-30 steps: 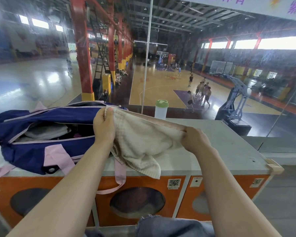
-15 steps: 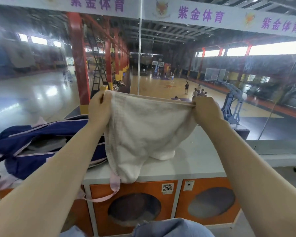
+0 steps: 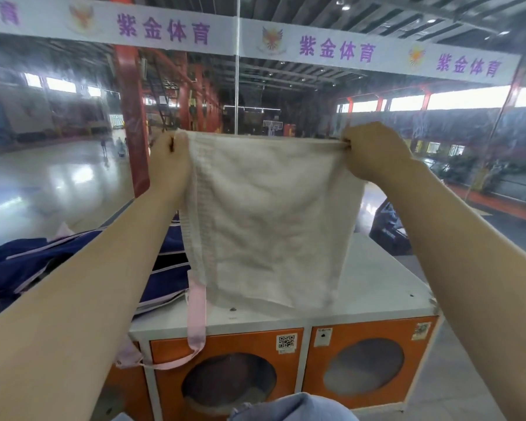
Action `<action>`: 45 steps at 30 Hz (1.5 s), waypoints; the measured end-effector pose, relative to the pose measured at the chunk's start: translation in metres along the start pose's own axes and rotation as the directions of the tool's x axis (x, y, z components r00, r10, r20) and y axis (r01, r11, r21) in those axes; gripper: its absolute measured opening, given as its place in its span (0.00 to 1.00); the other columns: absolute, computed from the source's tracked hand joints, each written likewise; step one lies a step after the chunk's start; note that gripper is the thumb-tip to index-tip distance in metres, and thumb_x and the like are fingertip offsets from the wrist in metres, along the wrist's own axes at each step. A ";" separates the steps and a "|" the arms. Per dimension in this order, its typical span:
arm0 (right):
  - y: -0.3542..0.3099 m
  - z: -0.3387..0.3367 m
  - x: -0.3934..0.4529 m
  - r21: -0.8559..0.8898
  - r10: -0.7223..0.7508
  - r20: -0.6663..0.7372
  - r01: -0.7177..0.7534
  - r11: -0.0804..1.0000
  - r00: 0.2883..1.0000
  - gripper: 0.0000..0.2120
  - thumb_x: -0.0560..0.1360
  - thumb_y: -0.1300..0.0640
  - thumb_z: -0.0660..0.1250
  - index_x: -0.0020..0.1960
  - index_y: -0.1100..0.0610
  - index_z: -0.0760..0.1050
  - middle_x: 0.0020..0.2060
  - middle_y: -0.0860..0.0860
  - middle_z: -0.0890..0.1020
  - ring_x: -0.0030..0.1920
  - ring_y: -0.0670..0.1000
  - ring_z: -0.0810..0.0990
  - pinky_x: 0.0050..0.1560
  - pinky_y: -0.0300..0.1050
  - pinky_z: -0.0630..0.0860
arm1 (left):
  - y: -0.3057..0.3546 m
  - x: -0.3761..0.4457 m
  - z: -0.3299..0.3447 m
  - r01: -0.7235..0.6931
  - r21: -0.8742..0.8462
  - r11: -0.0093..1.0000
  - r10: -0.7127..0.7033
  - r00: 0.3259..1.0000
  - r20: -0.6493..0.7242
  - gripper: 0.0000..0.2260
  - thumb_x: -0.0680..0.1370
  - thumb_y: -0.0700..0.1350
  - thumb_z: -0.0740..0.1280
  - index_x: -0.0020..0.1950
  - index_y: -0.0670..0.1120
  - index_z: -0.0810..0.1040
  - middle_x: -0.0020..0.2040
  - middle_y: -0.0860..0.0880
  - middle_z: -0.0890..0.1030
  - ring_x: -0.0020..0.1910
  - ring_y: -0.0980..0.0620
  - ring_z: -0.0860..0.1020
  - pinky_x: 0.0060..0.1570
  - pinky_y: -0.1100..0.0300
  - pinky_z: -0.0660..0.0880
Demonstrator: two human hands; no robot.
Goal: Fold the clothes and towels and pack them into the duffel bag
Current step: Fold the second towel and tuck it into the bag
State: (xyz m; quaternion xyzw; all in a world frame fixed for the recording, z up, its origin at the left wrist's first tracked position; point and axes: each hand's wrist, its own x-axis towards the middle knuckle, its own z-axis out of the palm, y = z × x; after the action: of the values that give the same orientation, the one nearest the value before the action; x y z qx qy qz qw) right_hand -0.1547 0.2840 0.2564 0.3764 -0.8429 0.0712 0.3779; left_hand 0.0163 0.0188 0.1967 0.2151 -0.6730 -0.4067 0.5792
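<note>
I hold a cream-white towel stretched out flat in the air in front of me. My left hand grips its top left corner and my right hand pinches its top right corner. The towel hangs straight down, its lower edge just above the white counter top. The navy duffel bag with pink trim lies on the counter to the left, partly hidden behind my left forearm. A pink strap of the bag dangles over the counter's front edge.
The counter tops orange lockers with round windows. Behind it a glass wall looks over a sports hall with red pillars. A blue-grey cloth shows at the bottom edge, near my body.
Both hands have lifted the towel from counter height to well above it and pulled it wide, so it now hangs flat. The view has tilted upward.
</note>
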 end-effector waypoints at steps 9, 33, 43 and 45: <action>0.013 0.014 0.000 -0.082 0.067 0.254 -0.048 0.995 0.965 0.04 0.72 0.62 0.60 0.46 0.58 0.73 0.41 0.55 0.76 0.42 0.57 0.75 0.46 0.48 0.74 | -0.034 0.007 0.029 0.079 0.151 0.985 -0.104 0.981 0.166 0.16 0.80 0.52 0.56 0.40 0.42 0.75 0.39 0.48 0.73 0.38 0.52 0.70 0.42 0.55 0.67; 0.026 0.121 0.026 -0.091 0.008 0.011 -0.007 0.996 1.000 0.11 0.76 0.70 0.60 0.57 0.62 0.71 0.45 0.61 0.81 0.45 0.63 0.81 0.45 0.55 0.77 | -0.096 0.028 0.075 -0.012 0.259 0.966 0.003 0.999 0.037 0.15 0.80 0.52 0.57 0.52 0.44 0.78 0.49 0.47 0.80 0.49 0.47 0.78 0.49 0.53 0.74; 0.032 0.079 -0.055 -0.059 -0.070 0.492 0.114 0.992 0.868 0.08 0.73 0.62 0.61 0.50 0.59 0.76 0.48 0.48 0.79 0.47 0.57 0.78 0.49 0.47 0.76 | -0.089 -0.064 0.013 -0.160 0.299 0.941 0.053 0.941 0.335 0.13 0.82 0.52 0.58 0.47 0.44 0.77 0.43 0.45 0.79 0.43 0.46 0.76 0.42 0.52 0.71; 0.031 0.074 -0.073 0.005 -0.106 0.672 0.138 0.990 0.733 0.09 0.74 0.60 0.62 0.50 0.58 0.79 0.47 0.49 0.81 0.48 0.54 0.79 0.48 0.45 0.76 | -0.094 -0.090 0.001 -0.147 0.282 0.948 0.017 0.909 0.417 0.13 0.82 0.51 0.58 0.47 0.45 0.76 0.43 0.47 0.79 0.43 0.50 0.75 0.40 0.57 0.69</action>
State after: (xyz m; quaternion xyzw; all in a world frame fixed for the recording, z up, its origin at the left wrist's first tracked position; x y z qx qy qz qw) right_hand -0.1880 0.3186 0.1592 0.4225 -0.8972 -0.1128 0.0619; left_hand 0.0199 0.0329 0.0677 0.1836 -0.8426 -0.3081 0.4018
